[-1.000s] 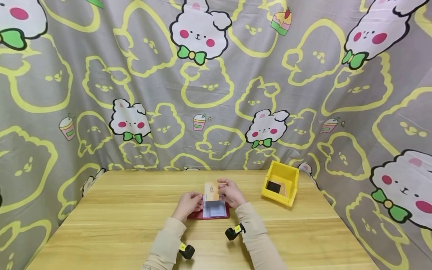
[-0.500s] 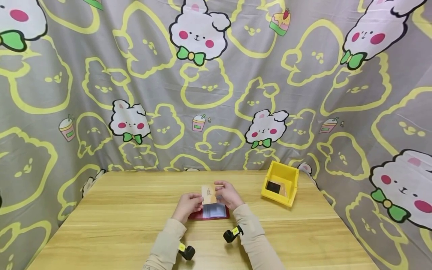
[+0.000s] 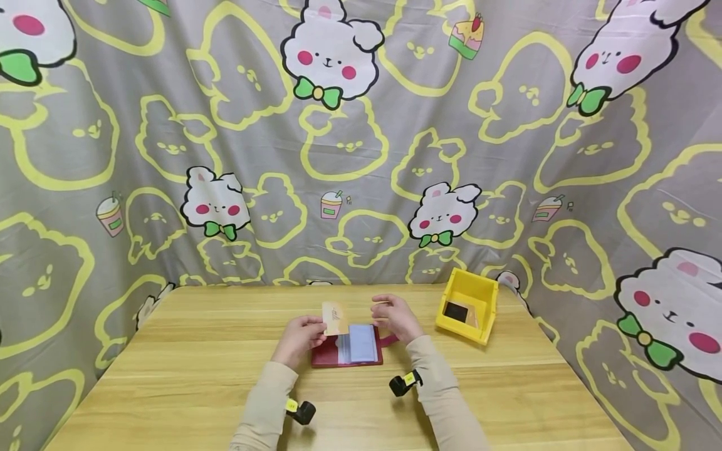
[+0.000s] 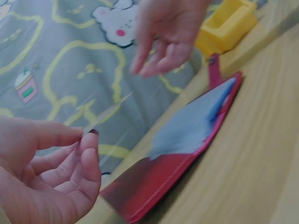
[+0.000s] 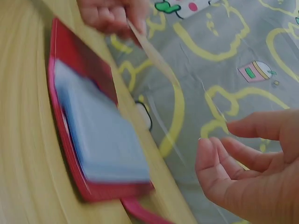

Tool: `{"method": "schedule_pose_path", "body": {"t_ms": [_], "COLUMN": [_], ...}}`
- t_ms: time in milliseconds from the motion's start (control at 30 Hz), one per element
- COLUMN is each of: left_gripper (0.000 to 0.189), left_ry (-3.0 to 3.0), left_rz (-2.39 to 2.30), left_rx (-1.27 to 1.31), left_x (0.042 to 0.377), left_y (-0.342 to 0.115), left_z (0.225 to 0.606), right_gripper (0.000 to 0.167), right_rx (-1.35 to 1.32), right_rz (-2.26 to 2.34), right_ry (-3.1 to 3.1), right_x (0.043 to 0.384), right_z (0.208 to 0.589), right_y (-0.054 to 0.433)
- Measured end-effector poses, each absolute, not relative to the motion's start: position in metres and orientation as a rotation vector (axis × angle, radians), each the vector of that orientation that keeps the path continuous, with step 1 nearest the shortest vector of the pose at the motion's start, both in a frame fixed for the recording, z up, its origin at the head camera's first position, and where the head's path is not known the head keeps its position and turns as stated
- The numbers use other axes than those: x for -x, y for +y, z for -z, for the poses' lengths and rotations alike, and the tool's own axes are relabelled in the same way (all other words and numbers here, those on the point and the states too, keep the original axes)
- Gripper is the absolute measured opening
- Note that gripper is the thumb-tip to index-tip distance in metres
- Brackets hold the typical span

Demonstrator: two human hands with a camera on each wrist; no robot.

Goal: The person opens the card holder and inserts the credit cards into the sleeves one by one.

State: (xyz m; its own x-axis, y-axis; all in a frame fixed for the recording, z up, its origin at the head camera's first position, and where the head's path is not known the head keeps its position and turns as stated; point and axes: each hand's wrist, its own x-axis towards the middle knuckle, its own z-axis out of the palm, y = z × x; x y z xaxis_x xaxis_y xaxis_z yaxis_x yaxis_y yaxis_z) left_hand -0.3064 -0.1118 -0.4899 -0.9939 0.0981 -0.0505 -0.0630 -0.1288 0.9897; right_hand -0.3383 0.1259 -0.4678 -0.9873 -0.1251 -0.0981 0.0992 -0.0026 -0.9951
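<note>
My left hand pinches a pale orange card between thumb and fingers, above the table. In the left wrist view the card appears nearly edge-on. Below it, a red card holder lies spread open, its clear bluish plastic sleeves on the right half. A strap sticks out from its right side. My right hand hovers above the strap, holding nothing. In the right wrist view, thumb and fingers of this right hand are loosely bent and apart.
A yellow bin stands at the back right of the wooden table, holding a black item and a brownish flat piece. Behind the table hangs a patterned grey curtain. Each wrist wears a small black camera.
My left hand has moved left with the card, lifting it off the sleeves. My right hand has let go of the card and drawn away to the right.
</note>
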Motion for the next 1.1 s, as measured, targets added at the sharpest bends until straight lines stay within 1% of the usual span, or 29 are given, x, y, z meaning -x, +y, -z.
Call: {"method": "schedule_pose_path", "body": {"t_ms": [100, 267, 367, 567, 800, 967, 1100], "left_gripper": [0.021, 0.029, 0.029, 0.028, 0.022, 0.015, 0.014], "left_ry": [1.996, 2.042, 2.045, 2.027, 2.043, 2.104, 2.175], "left_rz": [-2.262, -2.137, -2.084, -1.978, -1.906, -1.86, -1.801], "left_rx": [-0.05, 0.056, 0.053, -0.016, -0.056, -0.026, 0.001], "left_x": [0.308, 0.311, 0.311, 0.308, 0.307, 0.305, 0.303], "left_y": [-0.121, -0.129, -0.132, -0.133, -0.128, -0.123, -0.119], "left_z": [0.489, 0.487, 0.487, 0.49, 0.496, 0.496, 0.497], "right_gripper": [0.034, 0.031, 0.028, 0.023, 0.009, 0.009, 0.007], "right_rx": [0.038, 0.098, 0.132, 0.152, 0.318, 0.245, 0.2], "right_rz": [2.036, 1.823, 1.686, 1.531, 1.495, 1.376, 1.283], "right_ry": [2.188, 2.347, 2.439, 2.489, 2.51, 2.59, 2.666], "right_x": [0.338, 0.333, 0.33, 0.327, 0.323, 0.324, 0.323], "right_z": [0.467, 0.468, 0.472, 0.484, 0.49, 0.495, 0.498], "right_y": [0.14, 0.16, 0.17, 0.182, 0.191, 0.189, 0.185]}}
